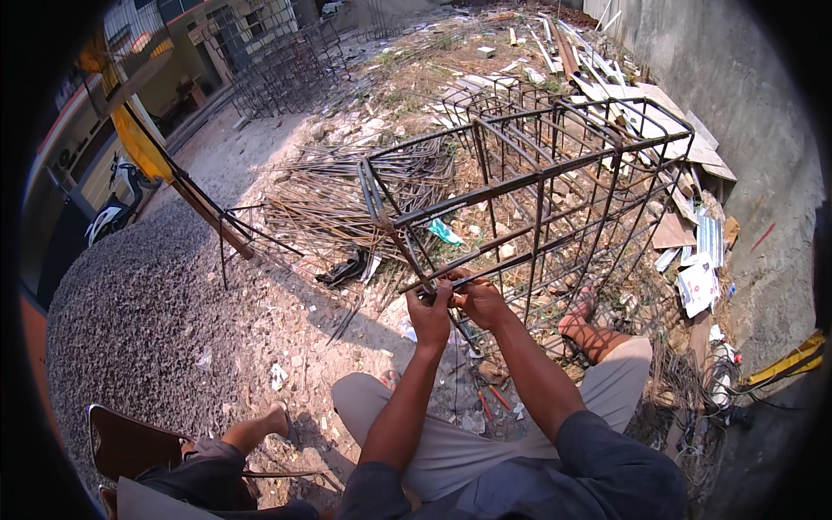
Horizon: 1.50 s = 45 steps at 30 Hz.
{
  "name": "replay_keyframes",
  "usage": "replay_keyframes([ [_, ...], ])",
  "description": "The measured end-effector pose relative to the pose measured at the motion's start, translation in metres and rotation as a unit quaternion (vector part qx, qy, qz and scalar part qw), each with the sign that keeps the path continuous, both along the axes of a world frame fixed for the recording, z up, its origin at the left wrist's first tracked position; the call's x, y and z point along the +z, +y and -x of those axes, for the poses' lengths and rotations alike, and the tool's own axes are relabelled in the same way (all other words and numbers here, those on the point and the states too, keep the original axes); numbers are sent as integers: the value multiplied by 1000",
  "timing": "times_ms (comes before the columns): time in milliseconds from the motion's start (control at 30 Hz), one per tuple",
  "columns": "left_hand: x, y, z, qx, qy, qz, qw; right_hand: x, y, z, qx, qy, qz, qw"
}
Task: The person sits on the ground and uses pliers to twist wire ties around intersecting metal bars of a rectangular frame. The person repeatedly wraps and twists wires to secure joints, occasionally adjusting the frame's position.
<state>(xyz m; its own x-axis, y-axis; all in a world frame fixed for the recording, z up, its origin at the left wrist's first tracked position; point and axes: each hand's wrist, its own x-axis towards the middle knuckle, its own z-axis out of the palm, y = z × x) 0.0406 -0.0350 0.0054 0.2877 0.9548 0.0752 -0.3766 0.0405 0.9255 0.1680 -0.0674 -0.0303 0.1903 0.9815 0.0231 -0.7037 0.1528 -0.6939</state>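
Observation:
A long rebar cage (511, 184) of dark, rusty bars and bent rectangular hoops stands in front of me. Both my hands meet at the low near-left corner of its frame. My left hand (429, 319) is closed around a bar there, thumb up. Close against it, my right hand (477, 299) has its fingers pinched together at the same joint. What the right fingers hold is too small and covered to make out. On the ground below my forearms lies a tool with red handles (498, 399).
A gravel heap (147, 321) rises at left, beside loose rebar (321, 195). Another person's leg (260, 429) shows at lower left. Scrap boards (650, 113) lie along the concrete wall (737, 104) at right. Farther back stand more rebar cages (286, 74) and a parked motorbike (117, 208).

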Motion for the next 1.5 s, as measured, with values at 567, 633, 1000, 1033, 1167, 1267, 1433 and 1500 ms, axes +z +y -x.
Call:
replay_keyframes([
  [567, -18, 7, 2, -36, 9, -44, 998, 15, 7, 18, -4, 106, 79, 991],
  [633, -12, 4, 7, -31, -1, -40, 999, 23, -4, 22, -19, 69, 109, 991],
  [1000, -12, 6, 6, -30, -13, 4, 999, 33, -24, 7, -29, -77, 124, 989],
  [1033, -11, 7, 6, -35, -23, 21, 999, 35, -24, 10, -76, -104, 121, 984],
  [1167, -3, 13, 5, -65, -48, 73, 994, 37, -23, 10, -109, -178, 103, 972],
  [1267, -24, 35, 21, -195, -88, 85, 973, 38, -22, 17, -125, -206, 105, 965],
  [1433, -19, 39, 33, -318, -232, 149, 907, 28, -20, 22, -158, -159, 93, 970],
  [1500, -16, 45, 33, -302, -200, 148, 920, 29, -19, 23, -159, -165, 106, 968],
])
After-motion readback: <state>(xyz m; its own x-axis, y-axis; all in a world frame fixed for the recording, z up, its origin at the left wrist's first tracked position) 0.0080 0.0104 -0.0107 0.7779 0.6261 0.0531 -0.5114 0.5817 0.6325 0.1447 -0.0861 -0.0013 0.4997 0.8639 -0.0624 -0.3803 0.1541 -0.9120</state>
